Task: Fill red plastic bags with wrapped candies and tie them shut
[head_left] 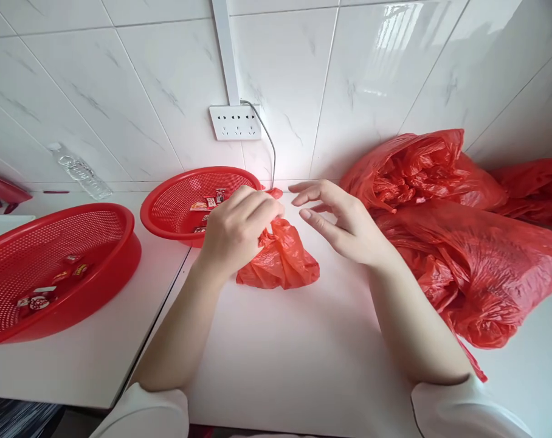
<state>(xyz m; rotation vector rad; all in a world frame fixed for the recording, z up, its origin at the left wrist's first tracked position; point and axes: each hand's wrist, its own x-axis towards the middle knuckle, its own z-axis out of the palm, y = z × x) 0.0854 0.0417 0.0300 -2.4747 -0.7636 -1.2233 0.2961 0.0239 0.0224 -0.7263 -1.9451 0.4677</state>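
Note:
A small red plastic bag point(287, 258) stands on the white table, its gathered neck gripped by my left hand point(239, 228). The bag looks filled at the bottom, but its contents are hidden. To the right of the bag, my right hand point(337, 219) is raised with thumb and fingers apart, holding nothing. Behind my left hand sits a round red basket point(160, 210) with several small wrapped packets point(211, 202) in it. My left hand and the bag cover part of that basket's right side.
A larger red basket point(125, 243) with several packets stands at the left. Big red plastic bags point(495, 255) pile up on the right. A clear bottle point(82, 173) lies by the wall, and a power strip point(235, 123) with a grey cable point(269, 137) is on the tiles.

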